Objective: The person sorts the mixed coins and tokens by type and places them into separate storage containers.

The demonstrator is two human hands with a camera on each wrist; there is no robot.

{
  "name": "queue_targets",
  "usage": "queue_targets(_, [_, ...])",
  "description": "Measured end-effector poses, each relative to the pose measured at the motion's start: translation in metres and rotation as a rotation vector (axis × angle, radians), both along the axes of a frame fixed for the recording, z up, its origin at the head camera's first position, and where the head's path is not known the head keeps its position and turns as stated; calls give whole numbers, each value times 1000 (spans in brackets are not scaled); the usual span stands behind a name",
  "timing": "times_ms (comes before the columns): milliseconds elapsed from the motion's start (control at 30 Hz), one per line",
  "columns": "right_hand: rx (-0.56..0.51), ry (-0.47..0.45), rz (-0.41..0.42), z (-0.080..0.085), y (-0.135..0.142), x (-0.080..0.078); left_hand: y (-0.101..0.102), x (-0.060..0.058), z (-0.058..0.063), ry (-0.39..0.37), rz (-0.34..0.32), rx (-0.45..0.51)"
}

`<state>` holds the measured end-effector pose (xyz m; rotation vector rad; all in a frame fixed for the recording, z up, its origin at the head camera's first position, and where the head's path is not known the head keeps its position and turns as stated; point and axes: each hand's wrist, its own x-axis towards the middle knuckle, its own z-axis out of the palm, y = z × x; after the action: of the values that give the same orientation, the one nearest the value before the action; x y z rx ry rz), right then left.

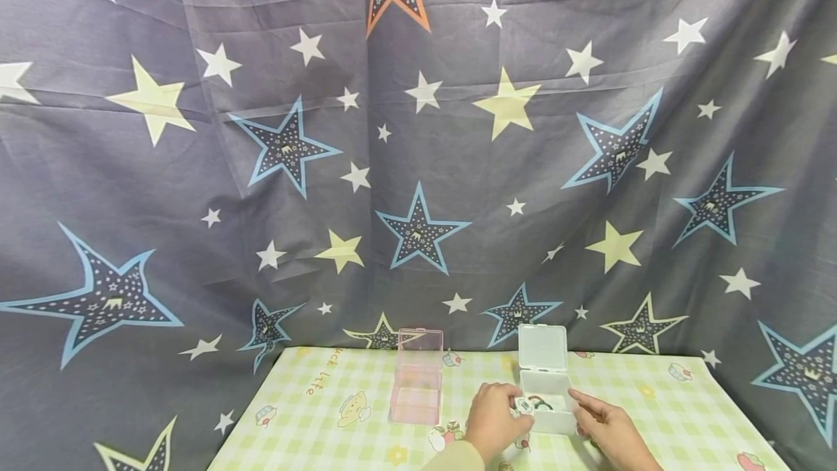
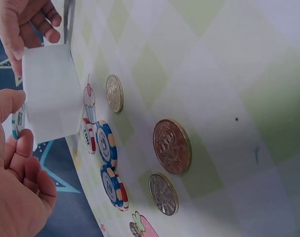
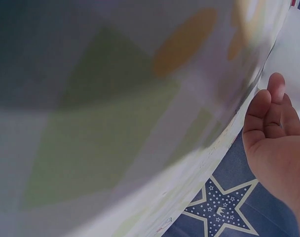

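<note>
My left hand (image 1: 493,419) pinches a white-and-green poker chip (image 2: 18,120) between thumb and fingers, at the left front rim of a white box (image 1: 556,424). The box's lid (image 1: 543,346) stands raised at the back, and inside lie a few chips (image 1: 541,404), partly hidden by the held one. At the box's right side is my right hand (image 1: 608,431), its fingers loosely bent and the fingertips against the wall. On the cloth in front of the box, the left wrist view shows blue chips (image 2: 106,143), a red-and-white chip (image 2: 88,136) and several coins (image 2: 172,145).
A clear pink box (image 1: 415,413) with its lid raised stands left of the white one. Both stand on a table with a green checked cloth (image 1: 261,442). A dark star-patterned curtain (image 1: 431,158) hangs right behind the table.
</note>
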<state>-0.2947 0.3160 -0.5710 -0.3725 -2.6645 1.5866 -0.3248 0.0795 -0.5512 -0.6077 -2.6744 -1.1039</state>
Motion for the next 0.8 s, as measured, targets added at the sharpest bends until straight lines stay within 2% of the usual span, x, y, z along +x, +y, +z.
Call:
queue_targets(233, [5,0,5,-1,1,0,4,3,3,-21,45,0])
queue_targets(533, [21,8,16,-3,4,0,7,2,3,8,82,-8])
queue_targets(800, [-8,21,2,0,1,1,10,1,3,33,100,-11])
